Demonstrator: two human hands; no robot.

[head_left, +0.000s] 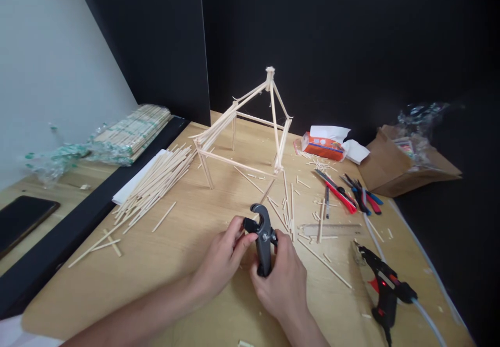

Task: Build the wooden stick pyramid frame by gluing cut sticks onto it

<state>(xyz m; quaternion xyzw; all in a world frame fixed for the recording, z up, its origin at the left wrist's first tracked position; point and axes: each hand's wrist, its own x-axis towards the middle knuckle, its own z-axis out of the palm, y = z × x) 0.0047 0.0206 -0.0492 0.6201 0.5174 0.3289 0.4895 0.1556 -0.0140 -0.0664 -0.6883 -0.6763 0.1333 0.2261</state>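
My right hand is closed around the handles of a dark grey tube cutter with a curved, hooked jaw. My left hand pinches the black part beside that jaw between thumb and fingers. A thin wooden stick runs behind the jaw; whether it passes through the opening I cannot tell. Beyond my hands stands a house-like frame of glued wooden sticks, with legs, a rectangular ring and sloping pieces that meet at a raised peak.
Loose sticks are piled left, near wrapped stick bundles and a phone. Rightward lie a clear ruler, a red utility knife, pliers, a tissue pack, a cardboard box and a lit glue gun.
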